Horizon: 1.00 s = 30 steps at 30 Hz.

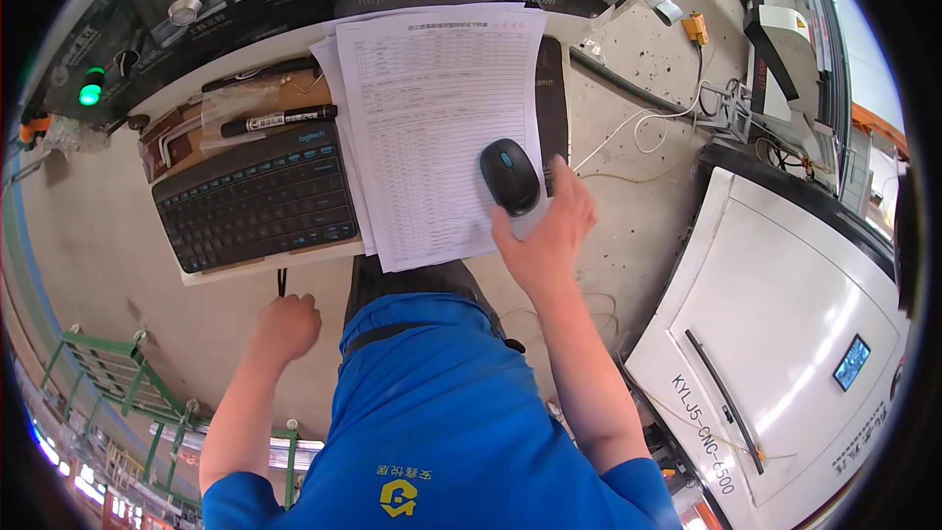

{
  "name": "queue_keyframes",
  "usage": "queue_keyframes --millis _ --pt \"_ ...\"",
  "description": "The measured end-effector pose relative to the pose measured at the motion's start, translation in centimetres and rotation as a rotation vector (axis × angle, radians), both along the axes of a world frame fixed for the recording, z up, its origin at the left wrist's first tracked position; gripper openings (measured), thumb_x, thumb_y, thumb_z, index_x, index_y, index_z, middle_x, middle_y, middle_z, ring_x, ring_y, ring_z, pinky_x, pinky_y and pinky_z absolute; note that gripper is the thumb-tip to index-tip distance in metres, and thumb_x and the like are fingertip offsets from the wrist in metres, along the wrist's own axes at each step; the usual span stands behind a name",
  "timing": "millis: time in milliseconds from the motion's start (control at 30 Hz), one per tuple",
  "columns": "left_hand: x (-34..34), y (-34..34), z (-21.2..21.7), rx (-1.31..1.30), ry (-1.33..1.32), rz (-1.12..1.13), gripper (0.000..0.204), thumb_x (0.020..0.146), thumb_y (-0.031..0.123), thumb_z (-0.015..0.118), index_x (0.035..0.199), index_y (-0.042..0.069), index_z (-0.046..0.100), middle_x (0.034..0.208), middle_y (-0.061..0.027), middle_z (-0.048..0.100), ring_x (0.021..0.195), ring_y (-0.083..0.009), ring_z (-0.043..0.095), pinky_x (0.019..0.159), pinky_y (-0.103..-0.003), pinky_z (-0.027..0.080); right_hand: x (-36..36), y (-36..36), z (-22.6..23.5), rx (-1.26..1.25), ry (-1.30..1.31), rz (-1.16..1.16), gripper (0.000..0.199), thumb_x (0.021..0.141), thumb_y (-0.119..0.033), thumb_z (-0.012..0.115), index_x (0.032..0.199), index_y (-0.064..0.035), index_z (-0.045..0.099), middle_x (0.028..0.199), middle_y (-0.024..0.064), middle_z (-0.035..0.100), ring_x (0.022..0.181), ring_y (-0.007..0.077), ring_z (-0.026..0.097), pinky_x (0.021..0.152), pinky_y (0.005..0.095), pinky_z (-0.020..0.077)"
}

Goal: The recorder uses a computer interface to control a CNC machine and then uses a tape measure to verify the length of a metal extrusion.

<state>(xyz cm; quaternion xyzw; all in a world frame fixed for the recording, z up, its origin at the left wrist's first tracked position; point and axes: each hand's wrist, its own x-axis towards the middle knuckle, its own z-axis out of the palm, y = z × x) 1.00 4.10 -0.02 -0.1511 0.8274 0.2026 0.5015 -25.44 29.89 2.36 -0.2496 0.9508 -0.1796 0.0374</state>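
mouse (509,175): glossy black plastic | papers (437,128): thin matt white paper | keyboard (257,202): matt dark plastic | machine cover (785,334): smooth shiny white metal | shirt (442,412): soft blue cloth | floor (88,236): rough dull concrete

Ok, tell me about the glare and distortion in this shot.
Head view: strong fisheye, so the shelf edge and white machine bow toward the dark rim; glare streaks the machine's lid, the papers stay sharp and evenly lit, and the right hand by the mouse shows no blur.

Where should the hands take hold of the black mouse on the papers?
Grip the mouse across its two long sides, palm on its domed back, coming from the near end beside the right hand. It lies flat on the papers, its narrow sides free.
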Motion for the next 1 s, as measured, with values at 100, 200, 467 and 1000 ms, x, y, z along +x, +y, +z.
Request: queue_keyframes --millis 100,200,467,1000 --pt "2.9 -0.7 -6.5 -0.01 -0.156 0.075 0.034 0.097 0.029 0.049 0.109 0.003 0.067 0.107 -0.0223 0.071 0.104 -0.0401 0.067 0.088 -0.052 0.055 1.6 4.1 -0.1 -0.027 -0.02 -0.103 0.085 0.08 -0.024 0.077 0.149 0.0018 0.036 0.142 0.0222 0.048 0.133 0.0391 0.042 0.115 0.0512 0.0249" --pt "6.7 0.0 -13.3 -0.009 -0.218 0.138 0.038 0.098 0.03 0.047 0.114 0.001 0.067 0.114 -0.026 0.069 0.109 -0.0418 0.066 0.093 -0.052 0.054 4.3 9.8 -2.3 0.069 -0.049 -0.21 0.078 0.084 -0.024 0.074 0.147 0.0027 0.038 0.14 0.0239 0.048 0.133 0.0413 0.041 0.114 0.0519 0.0264" --pt "9.5 1.9 -21.0 0.02 -0.142 0.34 0.044 0.098 0.035 0.047 0.117 0.0 0.067 0.121 -0.0279 0.066 0.112 -0.0463 0.063 0.099 -0.053 0.05 14.2 22.4 -7.1 0.583 -0.624 -0.607 0.05 0.09 -0.039 0.065 0.129 -0.0079 0.06 0.131 0.0204 0.056 0.128 0.0398 0.05 0.11 0.0541 0.034" --pt "7.9 2.5 -24.5 0.051 0.483 0.454 0.041 0.098 0.027 0.055 0.133 0.006 0.058 0.12 -0.0269 0.066 0.116 -0.0456 0.06 0.098 -0.051 0.048 1.3 7.0 2.7 -0.182 -0.376 -0.319 0.029 0.092 -0.001 0.057 0.118 -0.0059 0.069 0.086 0.0077 0.06 0.079 0.0185 0.057 0.075 0.0308 0.0479"
